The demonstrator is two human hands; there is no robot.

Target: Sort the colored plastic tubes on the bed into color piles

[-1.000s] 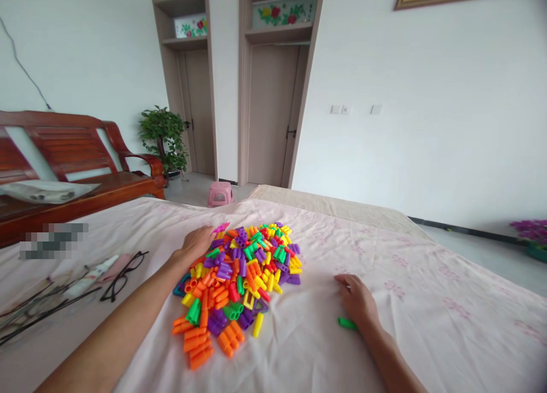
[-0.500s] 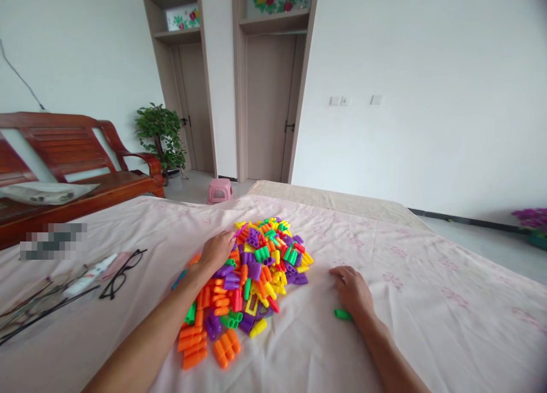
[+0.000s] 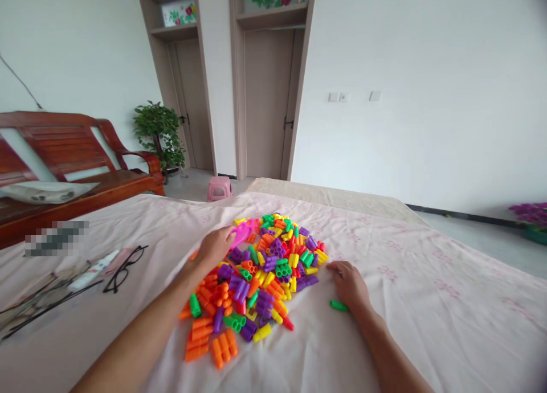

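Your pile of blocks (image 3: 280, 249) mixes orange, purple, yellow, green and red; the piece (image 3: 243, 235) at your left fingers (image 3: 226, 235) is bright pink. To the right, your lone block (image 3: 339, 306) is green. Your pale cloth (image 3: 444, 336) bears pink flowers.

Block pile (image 3: 270, 263) on the cloth (image 3: 461, 347)
Left hand (image 3: 216, 245) at the pile's far-left edge, right hand (image 3: 349, 282) and a loose block (image 3: 339, 306) right of it, eyeglasses (image 3: 122, 269) left, a stool (image 3: 220, 188) behind.
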